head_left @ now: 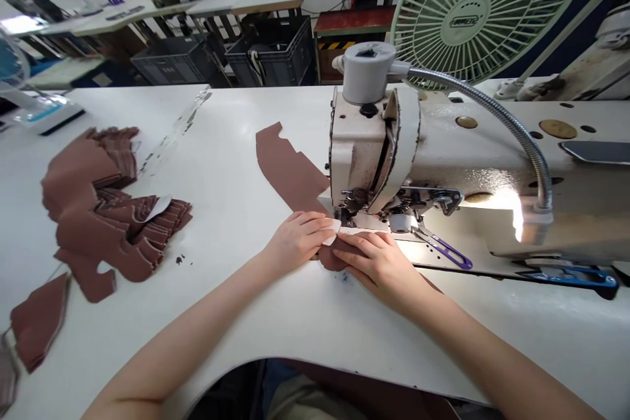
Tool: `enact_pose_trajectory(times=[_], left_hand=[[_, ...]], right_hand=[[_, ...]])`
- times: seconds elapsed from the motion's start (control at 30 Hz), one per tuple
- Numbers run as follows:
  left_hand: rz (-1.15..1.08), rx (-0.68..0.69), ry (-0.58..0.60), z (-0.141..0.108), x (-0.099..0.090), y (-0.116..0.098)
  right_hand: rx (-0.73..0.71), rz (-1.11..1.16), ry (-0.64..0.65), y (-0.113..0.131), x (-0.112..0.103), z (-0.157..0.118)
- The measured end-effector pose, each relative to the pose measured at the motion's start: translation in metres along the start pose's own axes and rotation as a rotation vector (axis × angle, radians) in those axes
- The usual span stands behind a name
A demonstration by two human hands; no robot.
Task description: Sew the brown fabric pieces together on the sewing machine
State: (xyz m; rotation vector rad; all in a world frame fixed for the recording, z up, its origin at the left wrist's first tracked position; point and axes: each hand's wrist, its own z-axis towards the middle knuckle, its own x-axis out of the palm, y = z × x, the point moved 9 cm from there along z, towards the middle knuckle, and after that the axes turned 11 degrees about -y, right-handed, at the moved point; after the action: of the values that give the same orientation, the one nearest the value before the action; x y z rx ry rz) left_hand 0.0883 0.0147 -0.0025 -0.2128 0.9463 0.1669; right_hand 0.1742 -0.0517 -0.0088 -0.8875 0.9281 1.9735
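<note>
Close up, from the wearer's own viewpoint, two bare forearms reach across a glossy white sewing table (221, 144) towards a cream industrial sewing machine (472, 157) with chipped paint. A long, soft reddish-brown cut piece (290, 170) with notched edges lies flat on the table, running from behind the machine's needle area down under the hands.

The left hand (295, 243) and right hand (374, 266) sit side by side just in front of the needle area. Their fingers (315, 226) are held close together and curved downward, narrowly holding the brown material against the table. A narrow white pointed strip (333, 231), perhaps paper or card, lies on the material between the fingertips.

The piece looks light, thin and limp, so it would probably buckle if pushed. Flat pressure near its edges, on both sides of the needle, seems the surest hold.

To the left lie a loose pile of matching reddish-brown cut pieces (113, 210) and a smaller stack (39, 318) near the table's edge. Purple-handled thread snips (443, 249) rest beside the machine, below a flexible metal gooseneck lamp (492, 105). Behind it stands a pale green electric fan (472, 6).
</note>
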Motion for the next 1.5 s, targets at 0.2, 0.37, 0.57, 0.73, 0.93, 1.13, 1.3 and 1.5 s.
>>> enact_pose_trajectory(times=[0.2, 0.37, 0.57, 0.73, 0.93, 1.13, 1.3, 1.5], left_hand=[[0.054, -0.026, 0.080, 0.006, 0.012, 0.002], [0.076, -0.060, 0.105, 0.017, 0.022, 0.003], [0.067, -0.059, 0.074, 0.020, 0.023, -0.002], [0.072, -0.067, 0.110, 0.019, 0.025, -0.001], [0.069, -0.043, 0.101, 0.022, 0.025, 0.000], [0.065, -0.065, 0.133, 0.026, 0.027, 0.004], [0.058, -0.077, 0.139, 0.023, 0.022, 0.001], [0.120, -0.117, 0.185, 0.025, 0.021, -0.001]], right_hand=[[0.006, -0.051, -0.020, -0.011, -0.001, -0.002], [0.043, -0.087, 0.013, -0.022, -0.005, -0.004], [0.031, -0.106, 0.017, -0.021, -0.012, -0.002], [0.015, -0.108, 0.022, -0.019, -0.012, -0.001], [0.033, -0.107, 0.044, -0.018, -0.012, 0.001], [0.038, -0.153, 0.062, -0.018, -0.012, 0.005], [0.019, -0.169, 0.074, -0.017, -0.004, 0.000], [-0.048, -0.165, 0.112, -0.011, 0.001, -0.001]])
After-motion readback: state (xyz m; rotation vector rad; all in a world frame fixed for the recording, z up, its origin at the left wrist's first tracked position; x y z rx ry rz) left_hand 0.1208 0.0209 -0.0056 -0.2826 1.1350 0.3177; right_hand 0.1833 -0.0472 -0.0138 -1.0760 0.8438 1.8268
